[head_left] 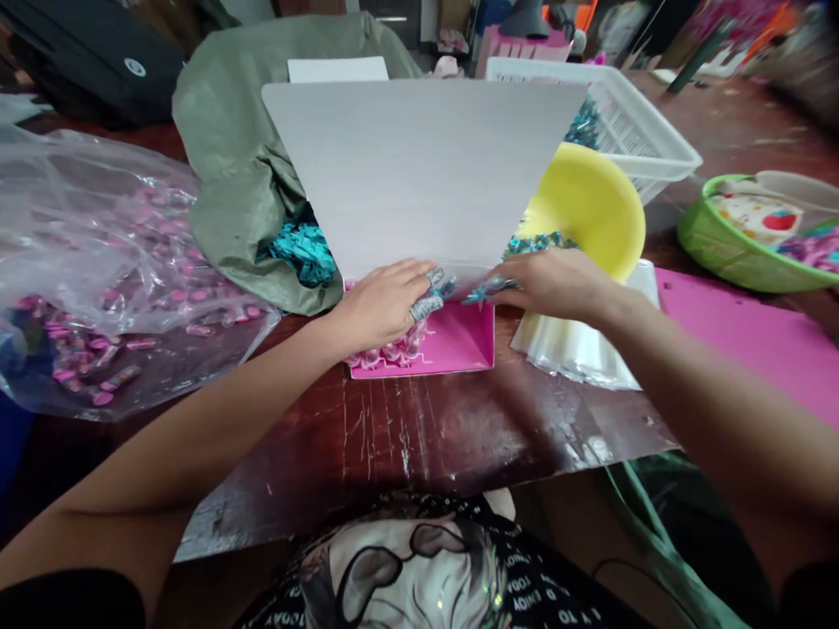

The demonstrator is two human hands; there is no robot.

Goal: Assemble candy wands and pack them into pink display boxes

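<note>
A small box (462,345), pink inside, stands with its large pale lid (426,175) raised behind it. Pink shiny packets (399,349) fill its left part. My left hand (386,301) reaches in over these packets, its fingers bent inward and silvery wraps on two of them. A bit of shiny blue shows by those fingertips; what they grip is hidden. My right hand (551,279) is at the box's right side, fingers closed on a shiny blue piece (488,290) that is blurred. Behind that hand, a yellow bowl (596,210) holds more shiny blue pieces (541,243).
At left lies a clear plastic bag (105,236) of small pink-capped tubes. A grey-green sack (229,175) spills teal pieces (305,253). To the right are clear plastic sleeves (577,349), a pink sheet (740,332), a green bowl (727,236) and a white basket (648,131).
</note>
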